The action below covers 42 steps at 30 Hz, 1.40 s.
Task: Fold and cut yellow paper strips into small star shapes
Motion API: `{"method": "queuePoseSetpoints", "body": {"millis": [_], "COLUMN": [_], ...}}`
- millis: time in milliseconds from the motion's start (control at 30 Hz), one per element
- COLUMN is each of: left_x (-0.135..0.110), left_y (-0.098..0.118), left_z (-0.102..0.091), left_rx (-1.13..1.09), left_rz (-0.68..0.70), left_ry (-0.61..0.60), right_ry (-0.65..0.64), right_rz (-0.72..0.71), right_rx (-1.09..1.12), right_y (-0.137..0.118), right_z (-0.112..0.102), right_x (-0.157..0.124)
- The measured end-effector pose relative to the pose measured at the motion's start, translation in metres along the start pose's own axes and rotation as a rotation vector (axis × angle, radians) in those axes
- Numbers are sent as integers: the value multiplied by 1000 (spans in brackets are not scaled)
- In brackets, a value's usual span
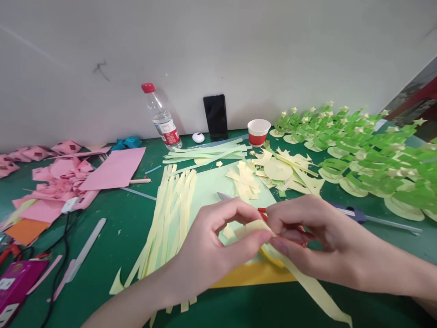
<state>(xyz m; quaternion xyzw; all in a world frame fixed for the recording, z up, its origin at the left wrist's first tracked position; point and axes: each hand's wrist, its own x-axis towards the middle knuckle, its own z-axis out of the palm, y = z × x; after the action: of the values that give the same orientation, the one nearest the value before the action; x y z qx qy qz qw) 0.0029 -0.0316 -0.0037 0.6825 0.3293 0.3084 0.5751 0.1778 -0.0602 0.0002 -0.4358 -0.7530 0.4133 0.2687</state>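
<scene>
My left hand and my right hand meet above the green table, both pinching a pale yellow paper strip that is folded at the fingertips. The strip's long tail trails down to the lower right. Under the hands lie red-handled scissors, a light green sheet and a yellow sheet. A fan of cut pale yellow strips lies just left of my left hand.
Green paper trees with yellow stars fill the right side. Yellow scraps, a red and white paper cup, a phone and a water bottle stand toward the wall. Pink paper pieces, cables and a glue gun lie about.
</scene>
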Motion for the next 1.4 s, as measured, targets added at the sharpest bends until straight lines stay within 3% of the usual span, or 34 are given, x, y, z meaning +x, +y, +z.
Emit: {"method": "queuePoseSetpoints", "body": {"millis": [267, 767, 967, 1133, 1400], "left_x": [3, 1, 2, 2, -1], "left_y": [2, 2, 5, 6, -1], "left_z": [0, 1, -3, -3, -4], "left_rx": [-124, -95, -79, 33, 88], "left_rz": [-148, -81, -120, -138, -31], "left_ry": [20, 59, 22, -2, -69], "right_ry": [-26, -31, -43, 31, -6], "right_rz": [14, -32, -22, -51, -82], "right_rx": [-20, -34, -23, -87, -151], "right_y": [-1, -2, -4, -1, -3], "right_z": [-1, -2, -4, -7, -3], "right_x": [-2, 2, -1, 0, 0]}}
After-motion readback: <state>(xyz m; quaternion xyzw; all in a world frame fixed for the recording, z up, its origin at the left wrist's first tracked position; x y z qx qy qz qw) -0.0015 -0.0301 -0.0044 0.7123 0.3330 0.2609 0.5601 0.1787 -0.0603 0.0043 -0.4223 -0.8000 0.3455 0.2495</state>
